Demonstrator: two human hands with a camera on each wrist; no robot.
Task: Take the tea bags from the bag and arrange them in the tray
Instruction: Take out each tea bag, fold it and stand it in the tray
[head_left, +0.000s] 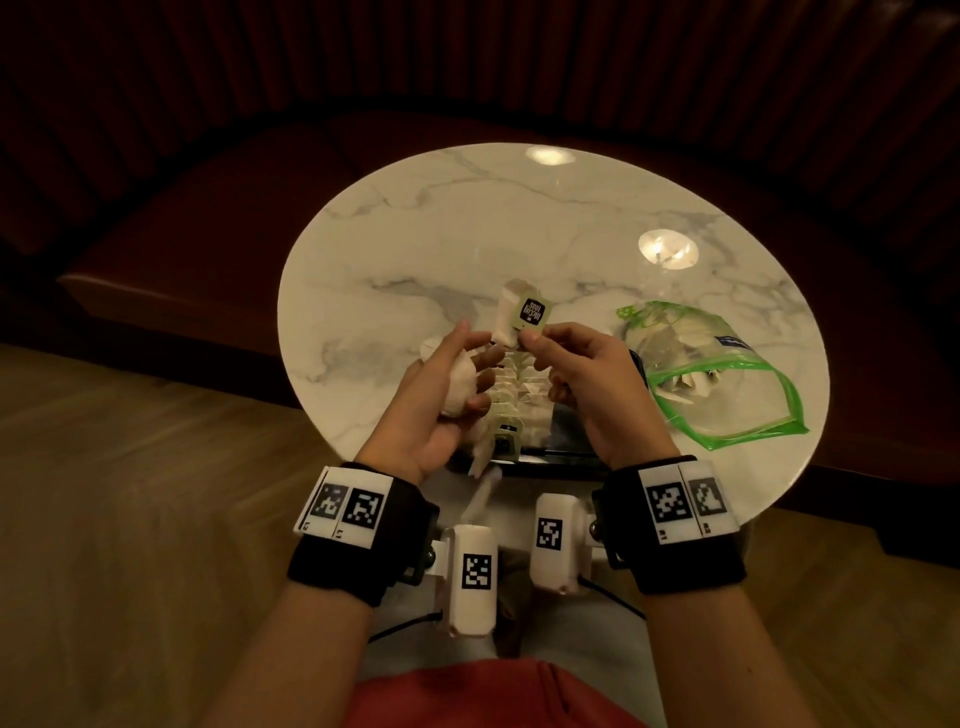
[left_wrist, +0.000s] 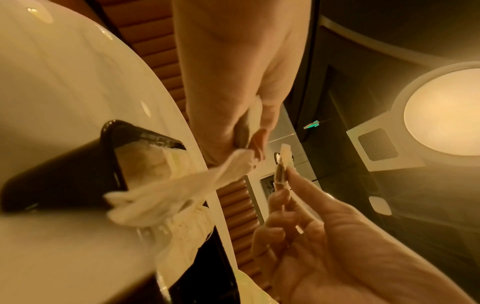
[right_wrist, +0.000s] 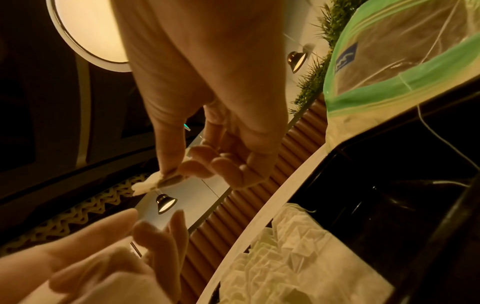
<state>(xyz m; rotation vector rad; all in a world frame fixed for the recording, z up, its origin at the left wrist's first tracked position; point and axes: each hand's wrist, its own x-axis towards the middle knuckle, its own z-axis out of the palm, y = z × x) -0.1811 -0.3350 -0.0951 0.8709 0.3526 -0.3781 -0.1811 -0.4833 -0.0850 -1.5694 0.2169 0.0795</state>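
Over the black tray (head_left: 566, 457), my left hand (head_left: 472, 364) cups a bundle of white tea bags (head_left: 460, 387) in curled fingers; in the left wrist view the bundle (left_wrist: 228, 170) hangs from that hand (left_wrist: 246, 144). My right hand (head_left: 530, 338) pinches one tea bag (head_left: 511, 312) by its green and black tag (head_left: 535, 312) between thumb and forefinger (right_wrist: 166, 176). A row of tea bags (head_left: 519, 389) stands in the tray's left part, also seen from the right wrist (right_wrist: 285, 257). The clear zip bag (head_left: 727, 374) with green edges lies open to the right, with several tea bags inside.
The round white marble table (head_left: 467, 234) carries the tray at its near edge and the zip bag (right_wrist: 389, 51) beside it. The tray's right part (right_wrist: 389, 185) shows dark. A dark red bench curves behind the table. Wooden floor lies to the left.
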